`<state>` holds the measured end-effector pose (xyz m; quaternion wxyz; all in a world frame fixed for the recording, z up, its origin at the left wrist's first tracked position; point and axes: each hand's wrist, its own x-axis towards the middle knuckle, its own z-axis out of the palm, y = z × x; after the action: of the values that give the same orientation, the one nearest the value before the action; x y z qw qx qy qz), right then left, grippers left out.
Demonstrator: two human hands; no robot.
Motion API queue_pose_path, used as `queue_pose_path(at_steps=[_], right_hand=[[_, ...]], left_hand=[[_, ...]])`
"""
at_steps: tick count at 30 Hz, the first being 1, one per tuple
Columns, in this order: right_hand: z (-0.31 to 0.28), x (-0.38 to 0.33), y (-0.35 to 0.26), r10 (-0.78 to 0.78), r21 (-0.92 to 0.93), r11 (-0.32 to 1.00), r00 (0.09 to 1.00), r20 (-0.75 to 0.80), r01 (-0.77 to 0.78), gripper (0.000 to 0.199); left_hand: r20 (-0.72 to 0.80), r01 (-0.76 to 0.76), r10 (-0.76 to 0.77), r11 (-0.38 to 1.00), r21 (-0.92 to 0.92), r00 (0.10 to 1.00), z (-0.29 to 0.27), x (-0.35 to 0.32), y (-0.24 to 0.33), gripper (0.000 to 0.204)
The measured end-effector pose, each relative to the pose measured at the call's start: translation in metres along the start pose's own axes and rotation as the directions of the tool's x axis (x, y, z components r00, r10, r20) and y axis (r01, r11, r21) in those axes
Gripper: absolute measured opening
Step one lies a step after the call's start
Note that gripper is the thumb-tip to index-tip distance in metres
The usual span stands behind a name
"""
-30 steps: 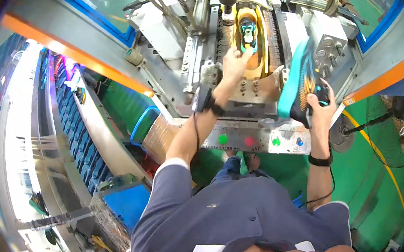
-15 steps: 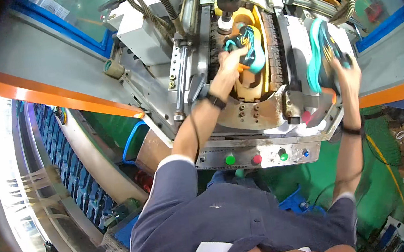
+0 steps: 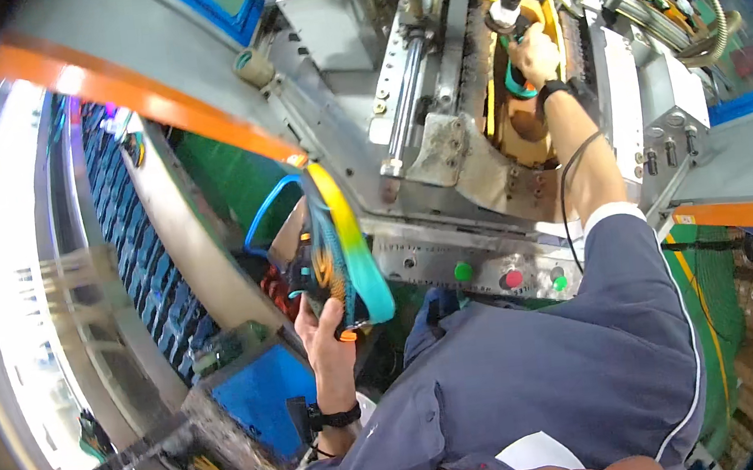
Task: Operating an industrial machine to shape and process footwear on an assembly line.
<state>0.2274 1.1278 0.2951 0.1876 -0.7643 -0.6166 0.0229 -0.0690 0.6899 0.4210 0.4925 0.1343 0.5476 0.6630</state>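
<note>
By the press, left hand (image 3: 324, 325) grips shoe (image 3: 344, 248).

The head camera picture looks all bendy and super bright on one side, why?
Head view: the fisheye lens bows straight edges, like the orange rail, toward the dark round rim; white glare washes out the left edge; the left hand holding the yellow-to-teal shoe sole looks fairly sharp, as does the right hand in the grey metal machine.

A green push button (image 3: 463, 271), a red one (image 3: 513, 278) and a smaller green one (image 3: 560, 283) line the grey control panel (image 3: 416, 263); a blue bin (image 3: 262, 410) stands lower left.
</note>
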Motion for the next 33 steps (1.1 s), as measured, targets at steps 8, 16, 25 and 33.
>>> queue_pose_path(at_steps=[8, 16, 25, 33], right_hand=[[-0.081, -0.165, -0.033, -0.483, 0.414, 0.714, 0.825, -0.293, 0.565, 0.039], [0.021, -0.368, 0.015, -0.872, 0.581, 0.459, 0.468, 0.147, 0.672, 0.013], [0.056, -0.378, 0.012, -0.91, 0.579, 0.398, 0.389, 0.147, 0.712, 0.02], [-0.109, -0.45, -0.231, -0.94, 0.795, -0.139, 0.173, -0.294, 0.591, 0.023]], left_hand=[[-0.472, -0.147, 0.082, 0.984, -0.102, 0.878, -0.057, -0.105, -0.069, 0.034], [-0.437, -0.127, -0.105, 0.875, -0.468, 0.893, -0.037, -0.172, -0.103, 0.037], [-0.773, -0.273, -0.131, 0.888, -0.369, 0.621, -0.1, -0.28, -0.126, 0.035], [-0.938, -0.668, -0.099, 0.677, -0.309, 0.333, -0.212, -0.364, -0.141, 0.032]])
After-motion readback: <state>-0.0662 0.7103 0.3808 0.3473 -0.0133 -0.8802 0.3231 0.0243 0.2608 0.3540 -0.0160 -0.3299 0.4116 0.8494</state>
